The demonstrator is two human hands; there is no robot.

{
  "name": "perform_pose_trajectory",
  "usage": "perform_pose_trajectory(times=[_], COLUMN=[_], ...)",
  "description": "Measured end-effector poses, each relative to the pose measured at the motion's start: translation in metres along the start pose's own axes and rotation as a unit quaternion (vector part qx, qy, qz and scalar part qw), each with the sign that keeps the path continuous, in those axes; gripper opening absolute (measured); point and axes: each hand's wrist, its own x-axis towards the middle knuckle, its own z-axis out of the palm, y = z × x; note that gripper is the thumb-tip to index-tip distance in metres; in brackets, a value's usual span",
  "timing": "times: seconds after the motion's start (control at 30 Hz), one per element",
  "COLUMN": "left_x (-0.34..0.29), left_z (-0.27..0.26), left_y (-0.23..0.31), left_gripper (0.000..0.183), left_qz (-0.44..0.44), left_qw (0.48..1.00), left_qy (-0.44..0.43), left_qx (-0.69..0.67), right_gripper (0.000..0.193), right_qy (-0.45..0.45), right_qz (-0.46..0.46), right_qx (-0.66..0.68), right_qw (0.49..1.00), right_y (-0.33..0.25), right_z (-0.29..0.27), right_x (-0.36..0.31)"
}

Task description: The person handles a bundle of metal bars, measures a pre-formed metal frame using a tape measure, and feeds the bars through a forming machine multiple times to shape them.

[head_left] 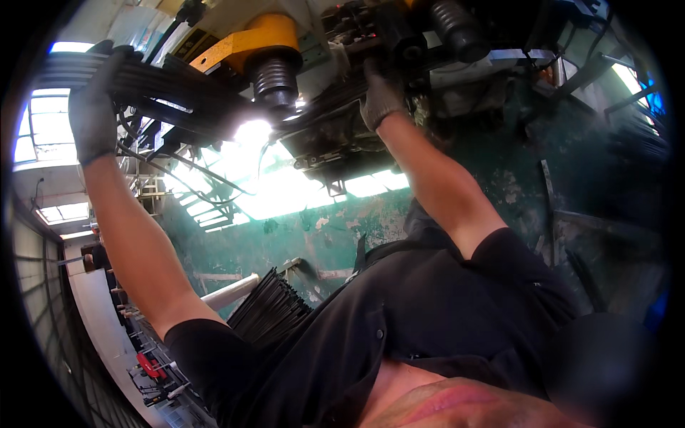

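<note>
My left hand (96, 107), in a grey work glove, is closed round a bundle of long dark bars (160, 80) at the upper left. Its fingertips curl over the top of the bundle. The bars run rightward under a machine, beneath a dark coil spring (275, 77) on a yellow bracket (250, 39). At the upper middle, my right hand (380, 100), also gloved, reaches up to the dark machine parts. Its fingers fade into shadow, so I cannot tell whether they grip anything.
A second coil spring (460, 32) sits at the top right of the machine. Bright glare falls on the worn green floor (314, 228). A stack of thin dark rods (267, 303) lies low, near my left side. Metal frames (592, 221) stand at the right.
</note>
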Motion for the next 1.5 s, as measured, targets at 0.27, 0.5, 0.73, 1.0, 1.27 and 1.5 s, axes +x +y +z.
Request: perform_pose_trajectory(times=[0.27,0.5,0.73,1.0,1.27,1.5], left_x=[-0.167,-0.275,-0.483,-0.686,-0.774,-0.79], left_z=[0.031,0.104,0.37,0.501,0.578,0.602], left_y=[-0.004,-0.085,0.005,0.129,0.34,0.453], left_gripper=[0.024,0.025,0.017,0.035,0.05,0.036], left_qz=[-0.009,-0.016,-0.346,-0.517,-0.412,-0.31], left_qw=[0.977,0.942,0.645,0.433,0.553,0.613], left_qy=[0.031,0.053,-0.287,-0.469,-0.582,-0.584], left_qx=[-0.211,-0.331,-0.618,-0.571,-0.432,-0.432], right_gripper=[0.015,0.017,0.03,0.037,0.034,0.019], right_qy=[0.01,0.277,0.582,0.705,0.771,0.74], right_qz=[-0.094,-0.182,-0.379,-0.343,0.008,0.04], right_qx=[-0.062,-0.109,-0.2,-0.333,-0.52,-0.597], right_qw=[0.994,0.937,0.691,0.524,0.368,0.308], right_y=[0.002,-0.129,-0.26,-0.379,-0.486,-0.571], right_z=[-0.17,-0.404,-0.579,-0.716,-0.9,-0.913], right_x=[-0.113,-0.331,-0.579,-0.788,-0.874,-0.925])
